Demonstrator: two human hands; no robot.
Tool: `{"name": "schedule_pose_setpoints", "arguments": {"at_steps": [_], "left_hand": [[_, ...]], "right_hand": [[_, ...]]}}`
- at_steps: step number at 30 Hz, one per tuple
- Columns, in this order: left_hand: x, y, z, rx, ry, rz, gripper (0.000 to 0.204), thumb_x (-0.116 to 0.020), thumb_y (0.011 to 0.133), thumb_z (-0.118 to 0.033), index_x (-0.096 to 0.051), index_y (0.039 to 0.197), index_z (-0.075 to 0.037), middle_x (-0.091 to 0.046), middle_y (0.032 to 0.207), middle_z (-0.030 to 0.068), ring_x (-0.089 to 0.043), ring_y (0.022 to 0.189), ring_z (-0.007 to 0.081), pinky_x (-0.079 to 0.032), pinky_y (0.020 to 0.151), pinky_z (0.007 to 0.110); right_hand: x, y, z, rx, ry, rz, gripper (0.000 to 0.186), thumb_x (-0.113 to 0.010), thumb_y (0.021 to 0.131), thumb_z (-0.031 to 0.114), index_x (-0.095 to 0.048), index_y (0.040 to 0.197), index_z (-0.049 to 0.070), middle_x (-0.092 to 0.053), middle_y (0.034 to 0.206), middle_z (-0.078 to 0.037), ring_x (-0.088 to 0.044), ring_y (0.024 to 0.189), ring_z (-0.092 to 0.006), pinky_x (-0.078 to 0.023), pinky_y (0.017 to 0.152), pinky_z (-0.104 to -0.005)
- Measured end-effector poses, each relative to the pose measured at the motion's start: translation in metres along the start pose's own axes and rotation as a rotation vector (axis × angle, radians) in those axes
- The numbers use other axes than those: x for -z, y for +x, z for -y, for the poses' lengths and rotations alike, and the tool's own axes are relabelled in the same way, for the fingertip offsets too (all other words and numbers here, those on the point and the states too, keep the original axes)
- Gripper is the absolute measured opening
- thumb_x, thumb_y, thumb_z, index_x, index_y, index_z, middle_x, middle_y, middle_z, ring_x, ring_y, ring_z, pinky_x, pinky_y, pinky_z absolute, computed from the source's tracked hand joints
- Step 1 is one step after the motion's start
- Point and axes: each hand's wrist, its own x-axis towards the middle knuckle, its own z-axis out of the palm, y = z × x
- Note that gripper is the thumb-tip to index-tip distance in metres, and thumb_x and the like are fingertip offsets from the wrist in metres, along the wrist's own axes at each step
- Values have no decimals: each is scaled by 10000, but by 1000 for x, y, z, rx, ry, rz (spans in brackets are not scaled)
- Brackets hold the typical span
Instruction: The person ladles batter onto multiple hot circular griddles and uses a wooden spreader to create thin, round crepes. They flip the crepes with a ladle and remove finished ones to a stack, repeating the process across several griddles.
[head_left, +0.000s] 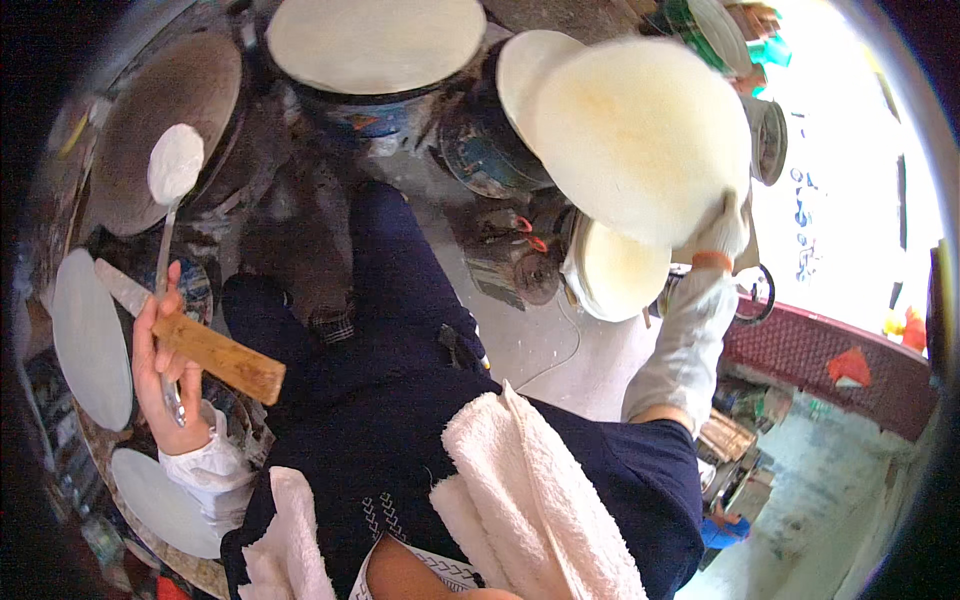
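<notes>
My left hand [165, 385] is closed around two tools at once. One is a long-handled metal ladle [176, 163] with white batter in its bowl, and the other a scraper [222, 354] with a flat wooden handle and a short blade. Just beyond the ladle lies a bare dark round griddle [135, 110]. In a white glove, my right hand [725, 232] grips the near edge of a large thin round pancake [640, 140], pale with yellowish patches. The pancake is held over other pale rounds, one behind [527, 62] and a pile [618, 270] nearer me.
A white round [375, 45] covers a griddle at the back. Two more white rounds [92, 340] [168, 505] lie along the left rim. A dark red panel [840, 365] stands at right, and a thin cord [570, 350] crosses the floor.
</notes>
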Motion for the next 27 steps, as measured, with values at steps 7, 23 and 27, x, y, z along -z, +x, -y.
{"name": "schedule_pose_setpoints", "arguments": {"at_steps": [7,23,27], "left_hand": [[-59,21,1,213,-423,-426,502,-402,1082,-142,-232,1528,14,-552,1046,49,-392,478,36,-345,399,192],[-95,17,15,185,-341,-427,498,-427,1078,-159,-266,1515,18,-592,1019,56,-415,480,23,-357,386,172],[-101,22,22,161,-238,-486,509,-440,1073,-155,-264,1510,37,-573,1031,37,-453,501,14,-374,393,168]], "right_hand": [[155,-57,-248,-349,194,-369,487,-519,1015,371,-602,1269,-36,-644,1278,-160,-623,1109,-290,-465,1027,-352],[184,-51,-372,-794,250,-367,358,-624,926,291,-627,1148,10,-639,1178,-151,-607,1004,-276,-491,861,-414],[200,-53,-375,-801,183,-348,318,-643,919,258,-641,1090,-9,-658,1110,-156,-626,928,-270,-515,788,-412]]}}
